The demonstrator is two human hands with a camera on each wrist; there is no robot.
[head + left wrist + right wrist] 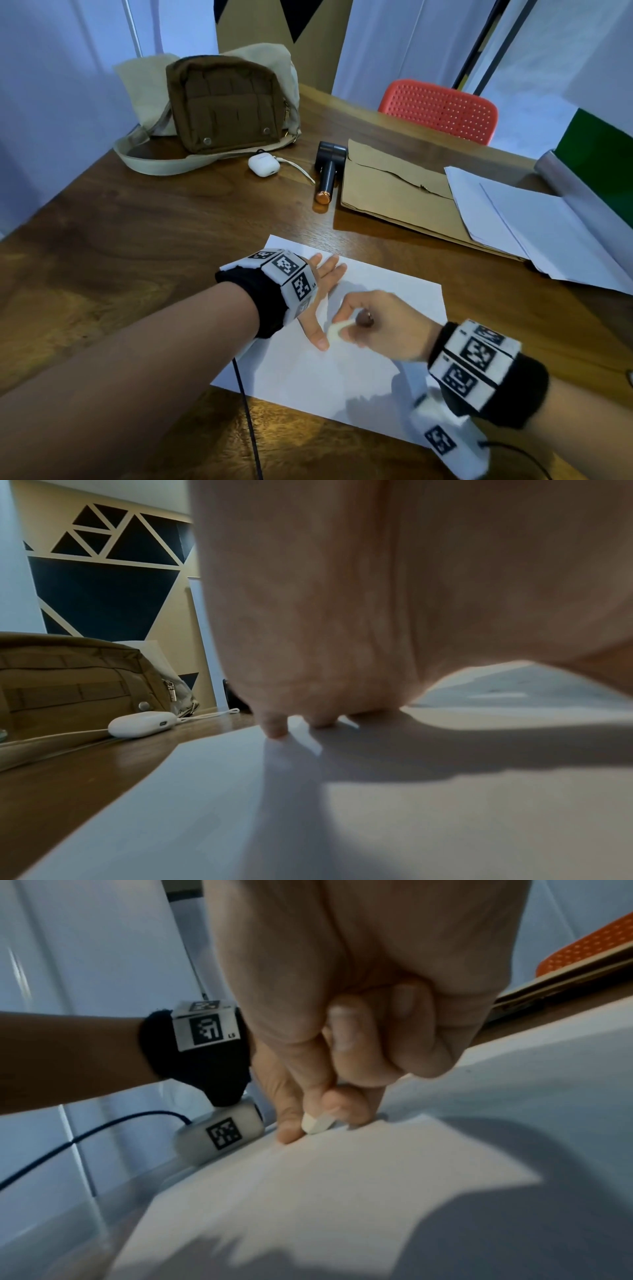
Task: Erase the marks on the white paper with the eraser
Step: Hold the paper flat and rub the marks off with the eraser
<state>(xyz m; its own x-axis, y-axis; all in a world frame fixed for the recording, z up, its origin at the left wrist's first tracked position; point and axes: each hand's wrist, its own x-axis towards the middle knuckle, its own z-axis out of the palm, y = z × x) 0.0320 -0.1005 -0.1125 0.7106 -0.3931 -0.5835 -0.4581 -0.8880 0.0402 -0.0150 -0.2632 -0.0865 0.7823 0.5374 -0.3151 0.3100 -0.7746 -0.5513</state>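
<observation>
A white sheet of paper [359,370] lies on the wooden table [120,240] in front of me. My left hand [323,294] lies flat on the sheet's left part, fingers straight and spread, thumb toward me. My right hand [356,320] pinches a small white eraser [337,330] between thumb and fingers, its tip on the paper just right of the left thumb. The right wrist view shows the eraser [316,1123] touching the paper [342,1191] beside the left thumb. The left wrist view shows fingertips [274,727] pressed on the sheet [240,818]. No marks are visible.
Behind the sheet lie a brown bag [222,102], a white earbud case [263,164], a dark handheld device [329,171], a torn brown envelope [394,192] and stacked white papers [548,233]. A red chair [442,109] stands past the far edge. A black cable [248,418] hangs near me.
</observation>
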